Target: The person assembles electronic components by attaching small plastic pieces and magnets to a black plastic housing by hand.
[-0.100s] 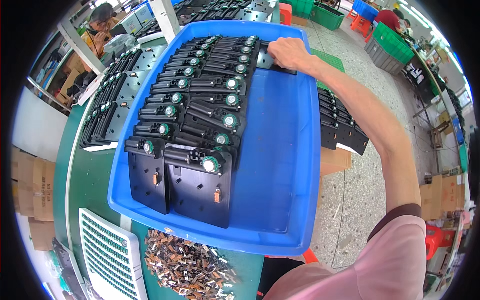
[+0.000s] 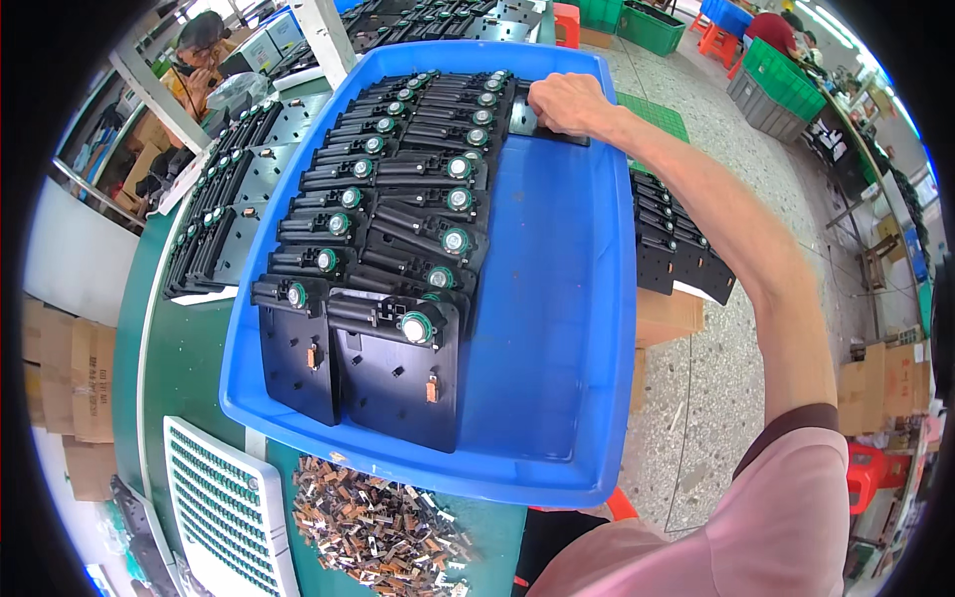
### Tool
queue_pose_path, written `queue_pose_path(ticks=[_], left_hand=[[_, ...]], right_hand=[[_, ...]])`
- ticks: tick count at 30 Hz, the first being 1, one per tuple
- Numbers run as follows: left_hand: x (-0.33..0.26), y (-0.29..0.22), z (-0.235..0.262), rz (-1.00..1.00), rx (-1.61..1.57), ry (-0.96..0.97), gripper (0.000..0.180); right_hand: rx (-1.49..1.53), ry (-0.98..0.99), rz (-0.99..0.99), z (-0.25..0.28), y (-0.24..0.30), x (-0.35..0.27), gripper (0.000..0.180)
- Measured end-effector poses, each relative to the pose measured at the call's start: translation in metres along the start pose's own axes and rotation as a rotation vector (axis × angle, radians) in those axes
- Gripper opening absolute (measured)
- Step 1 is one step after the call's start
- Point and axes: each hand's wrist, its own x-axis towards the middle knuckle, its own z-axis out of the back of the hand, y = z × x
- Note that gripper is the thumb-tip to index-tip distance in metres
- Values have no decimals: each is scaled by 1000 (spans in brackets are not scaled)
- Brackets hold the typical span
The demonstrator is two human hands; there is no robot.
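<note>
My right hand [image 2: 571, 105] reaches to the far right corner of a big blue plastic tub [image 2: 542, 338]. Its fingers are closed on a black plastic panel [image 2: 522, 115], which lies against the far end of the tub; the hand hides part of it. Left of it, overlapping black panels [image 2: 398, 383] fill two columns. Each shows a tube-like black housing and a round silver part with a green ring. The nearest panels also carry a small brown and copper piece. My left hand is not in view.
Loose small brown and metal parts [image 2: 383, 527] are heaped on the green table [image 2: 189, 368] by the tub's near edge. A white tray [image 2: 224, 497] of green parts lies beside them. More panels [image 2: 662, 234] sit on cardboard at right. Another person [image 2: 199, 65] sits far left.
The view has shifted very slightly. My right hand stays at the far right corner, on the same panel.
</note>
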Motion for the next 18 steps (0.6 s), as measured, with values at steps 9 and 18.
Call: queue_pose_path(ticks=[9,18], left_hand=[[5,12,13,-26,73,-26,38],[16,59,19,36,-154,31,33]], right_hand=[[58,-34,21,-1,3,0,16],[153,77,36,0,-11,-5,19]])
